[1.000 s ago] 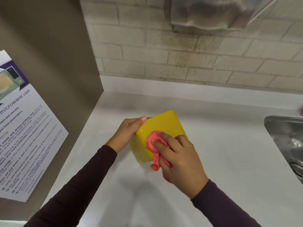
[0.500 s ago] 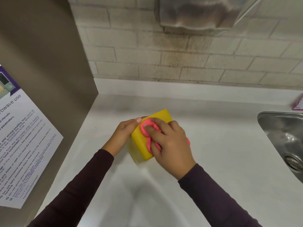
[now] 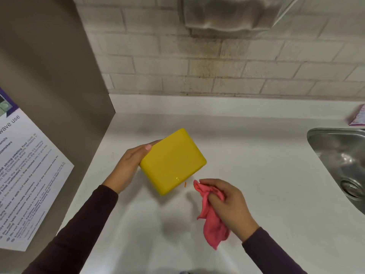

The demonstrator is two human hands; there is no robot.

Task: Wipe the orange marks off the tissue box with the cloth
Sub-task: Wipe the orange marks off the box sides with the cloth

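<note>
A yellow tissue box (image 3: 172, 162) is held tilted over the white counter (image 3: 256, 175), one broad plain face turned up toward me. My left hand (image 3: 129, 165) grips its left edge, the thumb lying on the top rim. My right hand (image 3: 227, 204) is off the box, just to its lower right, its fingers curled round a bunched pink cloth (image 3: 212, 220) that hangs down from the fist. A small orange speck (image 3: 185, 184) lies on the counter between the box's corner and the cloth. No orange mark shows on the face turned to me.
A brown cabinet side (image 3: 49, 95) with a microwave notice (image 3: 23, 184) stands at the left. Behind is a tiled wall with a steel dispenser (image 3: 227, 14) above. A steel sink (image 3: 343, 165) lies at the right, a small pink packet (image 3: 357, 115) behind it.
My right hand has lifted the cloth off the box and drawn back to the lower right. The box's broad face is now uncovered and turned further toward me.
</note>
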